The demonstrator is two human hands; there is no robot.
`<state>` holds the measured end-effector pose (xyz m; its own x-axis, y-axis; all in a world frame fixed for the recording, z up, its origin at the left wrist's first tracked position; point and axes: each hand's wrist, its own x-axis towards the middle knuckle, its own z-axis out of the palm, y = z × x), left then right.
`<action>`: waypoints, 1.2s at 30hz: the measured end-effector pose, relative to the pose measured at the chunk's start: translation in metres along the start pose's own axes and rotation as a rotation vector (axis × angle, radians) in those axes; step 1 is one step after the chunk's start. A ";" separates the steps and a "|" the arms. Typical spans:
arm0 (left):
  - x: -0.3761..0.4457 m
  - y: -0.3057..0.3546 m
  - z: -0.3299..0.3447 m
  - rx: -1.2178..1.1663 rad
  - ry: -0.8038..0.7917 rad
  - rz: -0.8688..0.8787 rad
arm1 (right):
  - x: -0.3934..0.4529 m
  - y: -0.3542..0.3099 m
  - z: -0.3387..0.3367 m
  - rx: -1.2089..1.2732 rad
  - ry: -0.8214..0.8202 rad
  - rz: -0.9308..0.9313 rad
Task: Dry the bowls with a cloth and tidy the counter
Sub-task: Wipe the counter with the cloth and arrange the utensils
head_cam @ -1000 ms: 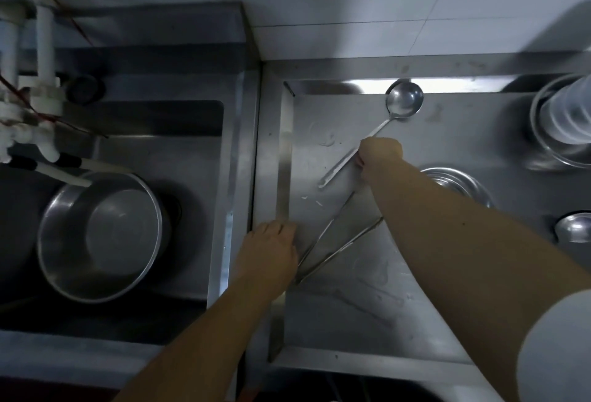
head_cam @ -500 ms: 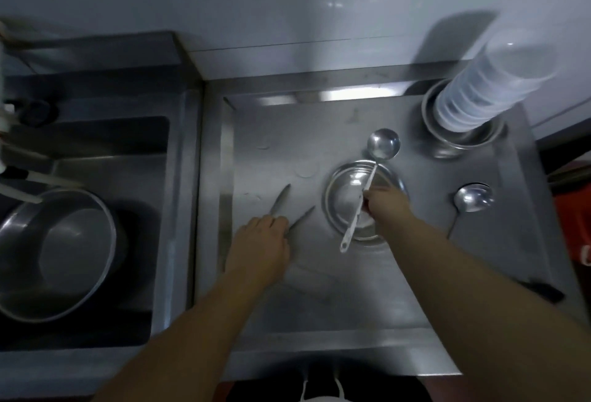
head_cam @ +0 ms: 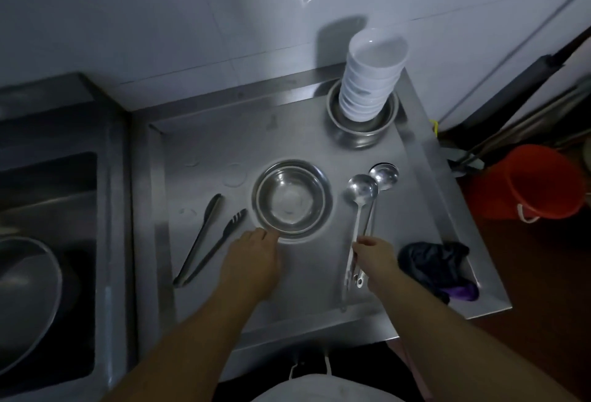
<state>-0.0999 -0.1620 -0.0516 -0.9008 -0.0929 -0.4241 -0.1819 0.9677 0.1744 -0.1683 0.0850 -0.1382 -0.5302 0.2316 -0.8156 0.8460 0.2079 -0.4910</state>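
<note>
Steel bowl [head_cam: 292, 198] is set mid-counter [head_cam: 307, 293], its near rim touched by left hand [head_cam: 251, 262], fingers relaxed. Ladle [head_cam: 359, 206] handle is pinched by right hand [head_cam: 377, 257], beside second ladle [head_cam: 382, 177]. Dark cloth [head_cam: 436, 262] is bunched at right edge. Tongs [head_cam: 208, 238] lie left. No readable writing.

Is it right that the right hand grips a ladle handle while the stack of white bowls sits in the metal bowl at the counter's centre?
Not quite. The head view shows the stack of white bowls in the metal bowl at the back right; the centre bowl holds nothing. The right hand does grip a ladle handle.
</note>
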 end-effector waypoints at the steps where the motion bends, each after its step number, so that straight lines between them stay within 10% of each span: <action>1: 0.000 0.004 0.001 0.009 -0.004 0.007 | 0.003 0.001 -0.005 -0.016 0.019 -0.018; 36: -0.032 0.019 0.022 0.048 -0.076 -0.151 | 0.052 -0.030 -0.039 -0.574 0.056 -0.274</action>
<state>-0.0662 -0.1353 -0.0540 -0.8322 -0.2218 -0.5082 -0.2920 0.9544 0.0616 -0.2235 0.1285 -0.1541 -0.7385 0.1440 -0.6587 0.5230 0.7390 -0.4248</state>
